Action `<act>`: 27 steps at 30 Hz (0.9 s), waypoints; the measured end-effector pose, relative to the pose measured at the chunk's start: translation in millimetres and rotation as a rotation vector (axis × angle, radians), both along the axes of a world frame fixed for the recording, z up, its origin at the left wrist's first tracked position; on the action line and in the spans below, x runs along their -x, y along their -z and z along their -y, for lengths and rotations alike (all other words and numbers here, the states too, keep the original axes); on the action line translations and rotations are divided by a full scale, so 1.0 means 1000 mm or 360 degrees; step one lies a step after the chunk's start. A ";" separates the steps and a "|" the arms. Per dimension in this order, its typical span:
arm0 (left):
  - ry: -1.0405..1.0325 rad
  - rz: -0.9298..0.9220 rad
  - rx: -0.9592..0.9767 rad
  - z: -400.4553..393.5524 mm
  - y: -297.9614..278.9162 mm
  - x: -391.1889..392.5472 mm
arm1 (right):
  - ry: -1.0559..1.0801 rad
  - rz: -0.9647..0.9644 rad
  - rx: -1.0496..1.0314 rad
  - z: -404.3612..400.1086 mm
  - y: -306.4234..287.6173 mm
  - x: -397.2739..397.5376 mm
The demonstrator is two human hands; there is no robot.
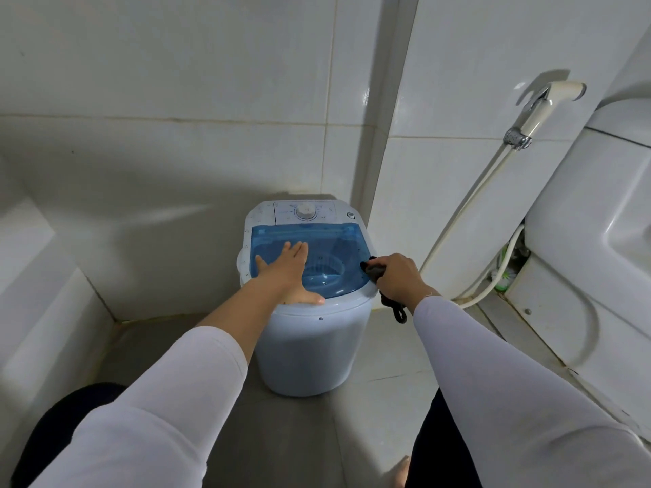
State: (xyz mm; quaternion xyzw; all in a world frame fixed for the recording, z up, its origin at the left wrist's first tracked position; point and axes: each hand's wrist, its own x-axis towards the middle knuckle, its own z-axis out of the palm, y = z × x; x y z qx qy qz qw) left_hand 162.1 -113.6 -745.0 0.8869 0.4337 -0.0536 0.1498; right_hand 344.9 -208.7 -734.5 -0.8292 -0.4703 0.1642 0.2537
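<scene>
The left hand (287,272) lay flat and released, palm down on the blue lid (338,241), fingers straight and spread toward 12 o'clock, thumb stretched to 3 o'clock along the lid's near edge. The right hand (398,280), at 3 o'clock from it, was clenched around a black cloth (374,270), knuckles up, just off the machine's right rim. The cloth was a dark, crumpled, narrow piece; its long axis ran from about 10 o'clock to 5 o'clock, one bunched end poking out of the fist and touching the lid's right edge, the other end hanging below the wrist in a small loop beside the tub. I could not tell what kind of garment it was. The lid was see-through blue, closed, its rounded end toward 6 o'clock and its straight end toward 12 o'clock, with a round tub opening showing through it. It capped a small washing machine (310,350), a pale blue-white tub standing upright on the grey floor (387,350), its control panel at the 12 o'clock end carrying a round dial (305,210). At 2 o'clock a spray head (549,103) hung on the white tiled wall (176,82), its hose (468,202) dropping toward the base of a white toilet (599,241) at 3 o'clock.
</scene>
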 end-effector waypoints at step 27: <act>-0.0215 0.0252 -0.0073 0.021 0.015 0.014 | -0.0225 0.0275 0.0188 0.031 0.005 0.073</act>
